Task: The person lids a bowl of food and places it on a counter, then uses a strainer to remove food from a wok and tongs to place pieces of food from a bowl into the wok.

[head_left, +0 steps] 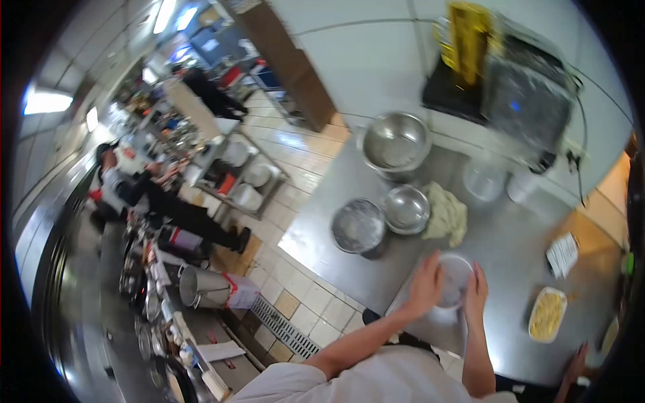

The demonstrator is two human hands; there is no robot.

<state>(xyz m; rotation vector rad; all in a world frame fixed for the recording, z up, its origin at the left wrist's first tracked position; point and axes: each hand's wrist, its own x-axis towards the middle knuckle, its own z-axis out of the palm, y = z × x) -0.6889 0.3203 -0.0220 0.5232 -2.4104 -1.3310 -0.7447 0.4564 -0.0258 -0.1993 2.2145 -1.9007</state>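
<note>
Both of my hands are around a round, pale container [455,281] near the steel table's front edge. My left hand [426,285] is pressed to its left side, and my right hand [476,287] is wrapped round its right side. Whitish contents, or a whitish bottom, show inside; I cannot make out which. Beyond my left hand lies a crumpled pale cloth [446,213] beside a small steel bowl [406,209]. A steel pot with white residue [358,227] stands left of that bowl, and a larger steel bowl [395,142] is farther back.
The steel table [510,322] meets a white wall. On it, a white dish of yellow food [547,314] and a paper packet [563,256] lie to the right. Another person's hand [576,365] is at the lower right. A co-worker [161,195] stands across the tiled aisle.
</note>
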